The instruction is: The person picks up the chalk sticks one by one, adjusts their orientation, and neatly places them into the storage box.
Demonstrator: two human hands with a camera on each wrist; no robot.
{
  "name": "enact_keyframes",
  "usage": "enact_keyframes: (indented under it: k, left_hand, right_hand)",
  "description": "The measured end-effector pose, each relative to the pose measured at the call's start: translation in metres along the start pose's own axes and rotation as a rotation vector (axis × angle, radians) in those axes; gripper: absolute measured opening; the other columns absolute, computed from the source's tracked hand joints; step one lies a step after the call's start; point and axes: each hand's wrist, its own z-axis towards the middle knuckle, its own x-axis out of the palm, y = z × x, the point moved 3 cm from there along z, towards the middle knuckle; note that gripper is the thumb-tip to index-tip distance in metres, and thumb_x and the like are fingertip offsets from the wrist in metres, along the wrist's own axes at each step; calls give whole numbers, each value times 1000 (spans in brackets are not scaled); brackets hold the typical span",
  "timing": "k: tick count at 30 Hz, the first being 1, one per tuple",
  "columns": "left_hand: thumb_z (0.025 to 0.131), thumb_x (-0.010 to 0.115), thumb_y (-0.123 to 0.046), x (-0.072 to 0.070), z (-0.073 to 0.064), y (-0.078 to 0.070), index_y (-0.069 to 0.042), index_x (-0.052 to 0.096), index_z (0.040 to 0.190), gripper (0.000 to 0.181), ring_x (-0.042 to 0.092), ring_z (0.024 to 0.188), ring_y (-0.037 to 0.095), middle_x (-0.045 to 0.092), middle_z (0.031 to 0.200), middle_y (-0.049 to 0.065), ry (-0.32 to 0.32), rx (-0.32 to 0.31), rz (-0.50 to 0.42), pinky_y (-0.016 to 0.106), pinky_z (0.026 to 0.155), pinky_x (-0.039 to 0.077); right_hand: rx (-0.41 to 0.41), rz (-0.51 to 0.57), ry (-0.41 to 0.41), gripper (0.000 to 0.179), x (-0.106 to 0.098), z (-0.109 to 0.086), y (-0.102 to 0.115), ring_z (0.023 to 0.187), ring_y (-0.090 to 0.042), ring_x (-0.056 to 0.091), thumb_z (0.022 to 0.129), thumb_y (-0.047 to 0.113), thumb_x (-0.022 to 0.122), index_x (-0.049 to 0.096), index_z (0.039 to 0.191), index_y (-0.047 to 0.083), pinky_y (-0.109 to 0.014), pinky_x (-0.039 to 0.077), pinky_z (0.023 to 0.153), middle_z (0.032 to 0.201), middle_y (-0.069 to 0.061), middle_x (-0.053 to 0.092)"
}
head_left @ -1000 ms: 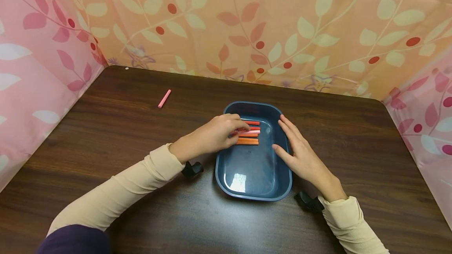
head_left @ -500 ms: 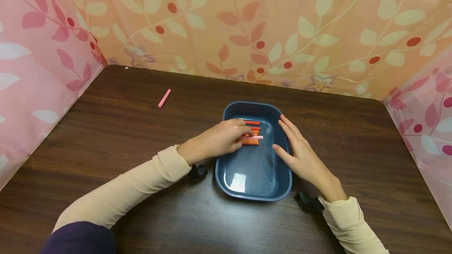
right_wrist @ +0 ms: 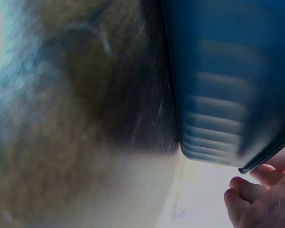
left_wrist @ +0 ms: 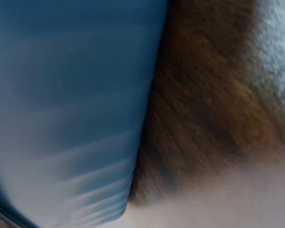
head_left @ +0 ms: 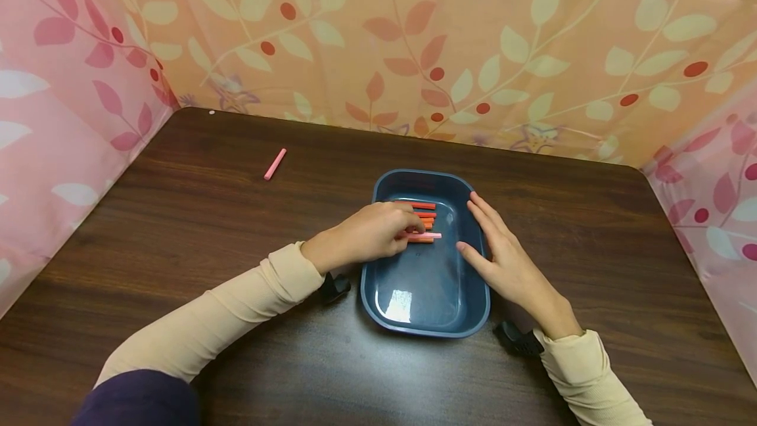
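Note:
Over the left side of a dark blue plastic tray (head_left: 420,288), my left hand (head_left: 372,232) pinches a slim pink stick (head_left: 433,236). The stick lies level inside the tray, right above an orange stick (head_left: 422,240); whether the two touch I cannot tell. Farther back in the tray are red sticks (head_left: 421,205) and other orange sticks, partly covered by my fingers. My right hand (head_left: 511,265) rests at the tray's right rim, fingers extended along it and thumb over the inside. In the right wrist view, its fingertips (right_wrist: 237,199) show beside the rim.
A second pink stick (head_left: 275,164) lies on the dark wooden table (head_left: 195,215), left of the tray. Floral curtains (head_left: 437,45) enclose the back and sides. The left wrist view shows mostly the tray's outer wall (left_wrist: 76,95).
My left hand has moved slightly right and toward me with the pink stick, from beside the red sticks to above the nearest orange one. My right hand stays at the rim.

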Motion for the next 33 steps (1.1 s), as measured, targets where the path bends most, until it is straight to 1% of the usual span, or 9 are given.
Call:
enact_keyframes:
  k: [4, 10, 20, 22, 27, 30, 33]
  left_hand:
    - [89, 66, -5, 3, 1, -1, -12, 74, 115, 28, 57, 82, 13, 72, 103, 2, 16, 1, 43, 23, 69, 47]
    - [89, 67, -6, 4, 2, -3, -13, 74, 114, 27, 56, 77, 13, 72, 100, 1, 22, -6, 73, 21, 63, 43]
    - [88, 67, -5, 5, 1, -5, -13, 75, 111, 25, 57, 77, 13, 72, 95, 1, 15, -4, 111, 23, 65, 46]
    - [89, 67, -6, 5, 1, -5, -13, 75, 111, 24, 56, 76, 14, 70, 91, 1, 20, -11, 117, 23, 64, 46]
    - [90, 69, -10, 5, 2, -5, -14, 74, 113, 24, 55, 75, 15, 67, 88, 0, 37, -36, 124, 25, 64, 46]
    - [90, 70, -12, 6, 2, -5, -14, 74, 115, 25, 57, 79, 16, 70, 94, 1, 39, -38, 121, 27, 70, 51]
    - [91, 71, -16, 5, 1, -5, -13, 72, 120, 29, 61, 86, 16, 72, 104, 3, 36, -39, 114, 29, 80, 55]
  right_hand:
    - [1, 4, 0, 73, 0, 0, 0, 150, -37, 23, 96, 22, 64, 26, 156, 2, -66, 27, 113, 167, -9, 16]
    - [3, 13, 2, 74, -1, -1, 1, 150, -37, 24, 96, 22, 64, 25, 156, 2, -66, 27, 113, 167, -8, 16]
    - [8, 14, 9, 74, -1, 0, 2, 150, -38, 23, 96, 22, 63, 24, 157, 3, -67, 27, 112, 167, -9, 14]
    - [9, 15, 11, 74, -1, 0, 2, 150, -38, 23, 97, 22, 63, 24, 157, 4, -67, 27, 112, 167, -9, 14]
    - [9, 16, 11, 74, 0, 0, 1, 151, -37, 22, 96, 21, 63, 24, 157, 4, -66, 27, 113, 167, -8, 14]
    - [7, 15, 9, 74, 0, 0, 1, 151, -37, 22, 96, 22, 63, 24, 157, 4, -66, 27, 113, 167, -8, 14]
    - [4, 13, 8, 73, 0, 0, 1, 151, -37, 22, 96, 22, 63, 25, 156, 3, -66, 27, 113, 167, -8, 15]
